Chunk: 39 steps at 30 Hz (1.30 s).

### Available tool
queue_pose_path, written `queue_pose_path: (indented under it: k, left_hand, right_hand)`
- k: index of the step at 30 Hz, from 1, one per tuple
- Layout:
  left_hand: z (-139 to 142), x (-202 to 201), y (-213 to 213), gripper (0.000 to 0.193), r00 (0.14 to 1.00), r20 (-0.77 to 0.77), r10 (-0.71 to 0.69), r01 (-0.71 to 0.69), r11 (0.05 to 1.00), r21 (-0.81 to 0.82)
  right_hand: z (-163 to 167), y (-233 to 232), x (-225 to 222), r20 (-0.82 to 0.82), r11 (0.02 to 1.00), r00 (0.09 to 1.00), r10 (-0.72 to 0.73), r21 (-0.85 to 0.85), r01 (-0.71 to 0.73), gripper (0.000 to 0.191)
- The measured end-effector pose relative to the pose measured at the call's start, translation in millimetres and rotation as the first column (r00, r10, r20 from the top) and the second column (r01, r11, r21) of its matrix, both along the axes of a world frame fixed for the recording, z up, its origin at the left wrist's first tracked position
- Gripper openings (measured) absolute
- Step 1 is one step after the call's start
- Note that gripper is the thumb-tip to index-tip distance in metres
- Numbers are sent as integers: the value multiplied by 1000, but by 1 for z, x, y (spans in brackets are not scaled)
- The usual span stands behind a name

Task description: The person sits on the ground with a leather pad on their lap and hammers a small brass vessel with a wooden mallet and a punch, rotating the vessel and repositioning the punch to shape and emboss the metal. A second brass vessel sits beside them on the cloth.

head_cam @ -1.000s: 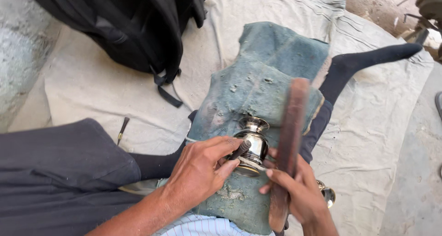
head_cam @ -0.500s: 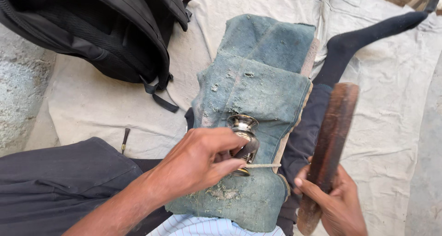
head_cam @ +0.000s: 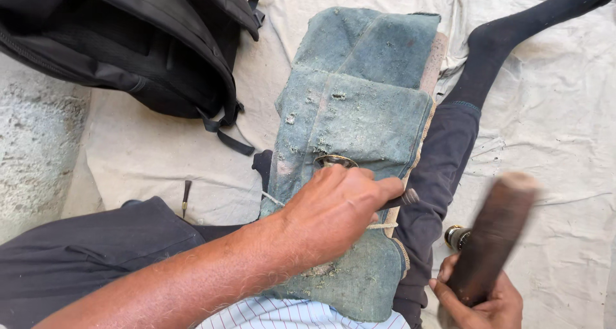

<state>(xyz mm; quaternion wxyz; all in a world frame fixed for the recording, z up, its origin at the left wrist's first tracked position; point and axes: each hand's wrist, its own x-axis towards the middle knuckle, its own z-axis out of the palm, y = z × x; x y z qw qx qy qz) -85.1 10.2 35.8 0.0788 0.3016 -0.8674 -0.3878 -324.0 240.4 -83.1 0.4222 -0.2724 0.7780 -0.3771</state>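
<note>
Fingers [head_cam: 378,191] of the left hand [head_cam: 333,213] curl down over a small metal vessel [head_cam: 333,162], grasping it so that only its rim shows, and pinch a thin dark tool [head_cam: 401,199] that pokes out to the right. That vessel rests on a worn blue-green denim pad [head_cam: 359,104] laid along the person's outstretched leg [head_cam: 449,155]. Lower right, the right hand [head_cam: 478,300] is clenched around a brown wooden mallet [head_cam: 494,233], raised and blurred. Just beside it lies a small metal piece [head_cam: 457,236]. A black backpack [head_cam: 128,40] sits upper left on the pale cloth [head_cam: 564,123] that covers the floor.
</note>
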Motion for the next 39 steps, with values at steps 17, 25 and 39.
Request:
queue_pose_path:
  k: [17, 25, 39]
  left_hand:
    - [-1, -5, -1, 48, 995, 72, -72, 73, 997, -17]
    - [-2, -3, -3, 37, 999, 45, -19, 20, 1000, -16]
    - [0, -4, -3, 37, 996, 86, -20, 20, 1000, 1]
  right_hand:
    - [24, -26, -35, -217, 964, 950, 225, 193, -185, 43]
    - [30, -36, -40, -81, 980, 982, 169, 121, -158, 50]
    - [41, -46, -28, -160, 977, 972, 170, 159, -144, 42]
